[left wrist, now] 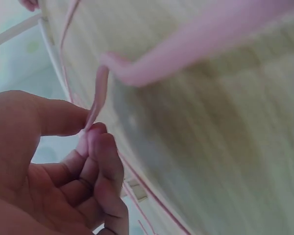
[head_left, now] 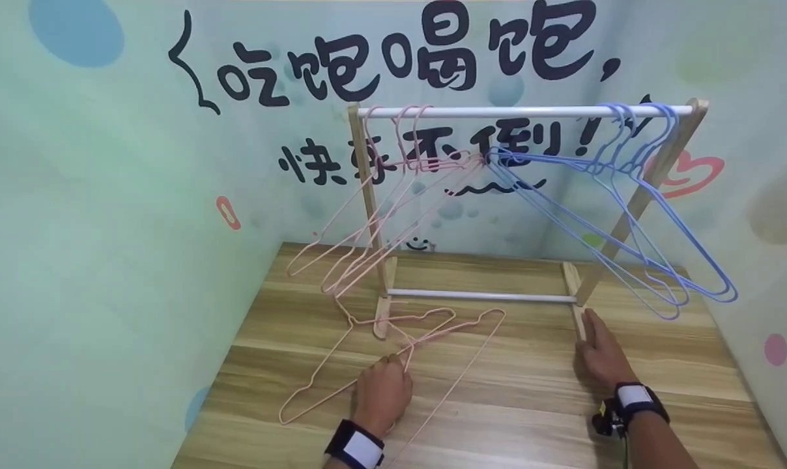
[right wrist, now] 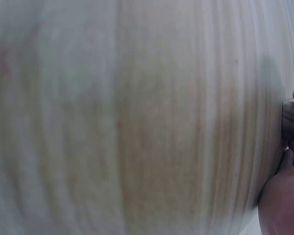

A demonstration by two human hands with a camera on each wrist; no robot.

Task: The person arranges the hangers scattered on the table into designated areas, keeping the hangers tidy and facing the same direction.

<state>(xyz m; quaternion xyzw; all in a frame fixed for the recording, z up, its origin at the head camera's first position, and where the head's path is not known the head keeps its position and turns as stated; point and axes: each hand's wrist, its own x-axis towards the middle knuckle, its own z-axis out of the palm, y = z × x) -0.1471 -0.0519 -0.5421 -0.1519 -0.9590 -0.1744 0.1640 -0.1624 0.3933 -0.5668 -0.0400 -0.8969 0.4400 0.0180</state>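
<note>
My left hand [head_left: 384,391] pinches a pink wire hanger [head_left: 501,314] near its hook, low over the table. In the left wrist view, thumb and fingertips meet on the thin end of the pink wire [left wrist: 97,93]. Just left of that hand, another pink hanger [head_left: 322,400] lies by the rack's left foot [head_left: 382,319]. My right hand [head_left: 605,355] grips the front end of the rack's right wooden foot [head_left: 580,322]. The right wrist view catches that foot's end [right wrist: 289,120] between thumb and fingers at the edge.
Pink hangers [head_left: 351,244] hang at the left end of the rack's white top rod [head_left: 517,112]. Blue hangers [head_left: 696,244] hang at its right end. A lower white bar [head_left: 485,296] joins the feet. Printed walls [head_left: 107,228] enclose the wooden table [head_left: 511,404].
</note>
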